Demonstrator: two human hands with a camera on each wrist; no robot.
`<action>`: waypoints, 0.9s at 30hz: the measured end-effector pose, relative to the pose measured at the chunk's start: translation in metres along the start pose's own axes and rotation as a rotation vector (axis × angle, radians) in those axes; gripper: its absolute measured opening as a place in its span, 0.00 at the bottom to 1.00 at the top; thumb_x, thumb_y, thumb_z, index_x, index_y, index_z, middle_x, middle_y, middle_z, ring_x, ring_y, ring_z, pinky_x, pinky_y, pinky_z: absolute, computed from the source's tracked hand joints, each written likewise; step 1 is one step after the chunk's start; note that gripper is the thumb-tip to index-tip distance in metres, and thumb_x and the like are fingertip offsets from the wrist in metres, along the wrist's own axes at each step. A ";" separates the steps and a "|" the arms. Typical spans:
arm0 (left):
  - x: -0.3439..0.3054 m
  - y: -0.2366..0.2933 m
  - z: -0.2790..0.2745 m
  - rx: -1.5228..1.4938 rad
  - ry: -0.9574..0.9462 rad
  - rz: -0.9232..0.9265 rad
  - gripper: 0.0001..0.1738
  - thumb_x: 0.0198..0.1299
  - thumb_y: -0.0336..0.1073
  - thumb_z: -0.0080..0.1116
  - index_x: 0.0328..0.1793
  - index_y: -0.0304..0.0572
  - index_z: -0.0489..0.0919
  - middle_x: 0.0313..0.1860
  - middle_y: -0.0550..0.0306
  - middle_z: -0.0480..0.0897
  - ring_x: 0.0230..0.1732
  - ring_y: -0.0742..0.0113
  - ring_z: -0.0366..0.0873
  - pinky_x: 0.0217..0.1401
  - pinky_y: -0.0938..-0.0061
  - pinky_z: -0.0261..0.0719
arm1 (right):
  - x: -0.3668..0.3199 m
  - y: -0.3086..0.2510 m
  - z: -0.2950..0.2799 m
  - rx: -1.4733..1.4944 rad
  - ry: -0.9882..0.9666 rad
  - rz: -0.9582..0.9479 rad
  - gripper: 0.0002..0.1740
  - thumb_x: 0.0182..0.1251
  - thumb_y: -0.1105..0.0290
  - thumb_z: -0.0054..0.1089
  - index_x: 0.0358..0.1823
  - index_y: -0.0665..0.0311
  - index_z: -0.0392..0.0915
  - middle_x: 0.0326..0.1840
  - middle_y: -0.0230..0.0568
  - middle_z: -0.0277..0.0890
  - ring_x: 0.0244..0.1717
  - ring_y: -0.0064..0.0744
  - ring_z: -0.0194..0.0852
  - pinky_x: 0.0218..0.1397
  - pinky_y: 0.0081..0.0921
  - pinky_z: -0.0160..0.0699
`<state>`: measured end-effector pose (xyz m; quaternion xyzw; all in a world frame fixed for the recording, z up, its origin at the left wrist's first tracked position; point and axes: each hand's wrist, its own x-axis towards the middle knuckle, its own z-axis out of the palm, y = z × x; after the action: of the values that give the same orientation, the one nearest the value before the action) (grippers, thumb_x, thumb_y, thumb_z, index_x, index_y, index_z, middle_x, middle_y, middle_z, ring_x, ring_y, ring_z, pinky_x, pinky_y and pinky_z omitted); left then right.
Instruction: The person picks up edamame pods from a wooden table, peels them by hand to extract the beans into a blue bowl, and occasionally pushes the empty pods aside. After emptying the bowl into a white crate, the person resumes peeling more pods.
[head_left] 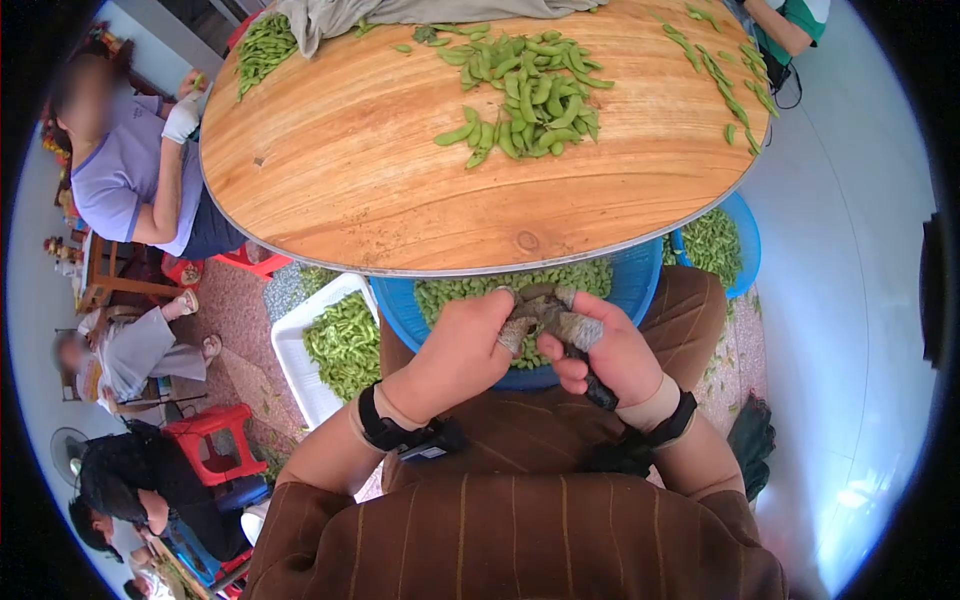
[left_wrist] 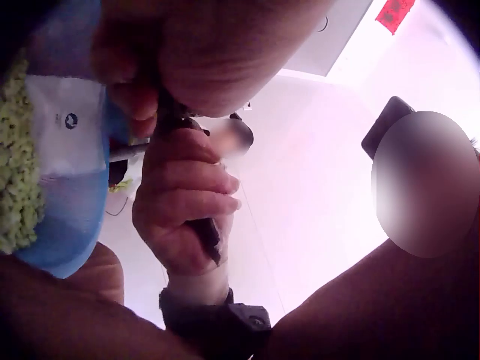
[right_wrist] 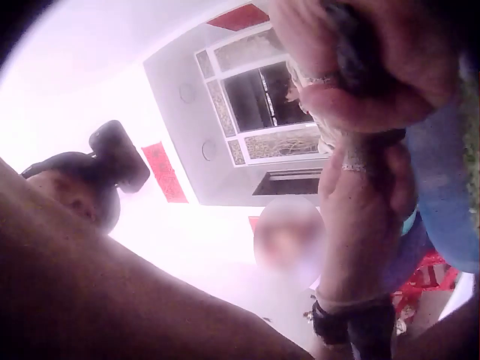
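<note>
Both hands meet over a blue basin (head_left: 645, 300) of shelled green beans (head_left: 450, 297). A dark, long, narrow thing (head_left: 600, 390) runs through my right hand (head_left: 620, 360), whose fingers curl round it; its lower end pokes out below the palm. My left hand (head_left: 455, 350) pinches the grey-brown upper part (head_left: 540, 303) between thumb and forefinger. Grey wrapping (head_left: 580, 330) covers the thumbs and forefinger tips. In the left wrist view the dark end (left_wrist: 212, 244) hangs below the curled right fingers. I cannot tell what kind of thing it is.
On the wooden table (head_left: 350, 180) lies a pile of edamame pods (head_left: 535, 95). A white tray (head_left: 290, 345) of pods stands left of the basin, another blue basin (head_left: 750, 240) to the right. A person in purple (head_left: 130, 180) sits at left, near a red stool (head_left: 215, 440).
</note>
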<state>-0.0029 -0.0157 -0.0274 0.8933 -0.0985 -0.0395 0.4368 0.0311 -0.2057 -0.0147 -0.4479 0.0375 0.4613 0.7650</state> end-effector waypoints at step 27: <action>-0.005 0.001 -0.005 0.122 0.199 0.172 0.08 0.46 0.26 0.59 0.32 0.35 0.72 0.28 0.44 0.73 0.31 0.42 0.75 0.31 0.59 0.74 | 0.001 -0.001 -0.002 0.076 -0.003 0.010 0.11 0.72 0.66 0.49 0.52 0.57 0.70 0.31 0.30 0.72 0.20 0.14 0.61 0.19 0.14 0.64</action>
<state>-0.0072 -0.0112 -0.0241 0.9059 -0.1333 0.0929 0.3911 0.0336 -0.2064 -0.0157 -0.4177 0.0558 0.4641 0.7792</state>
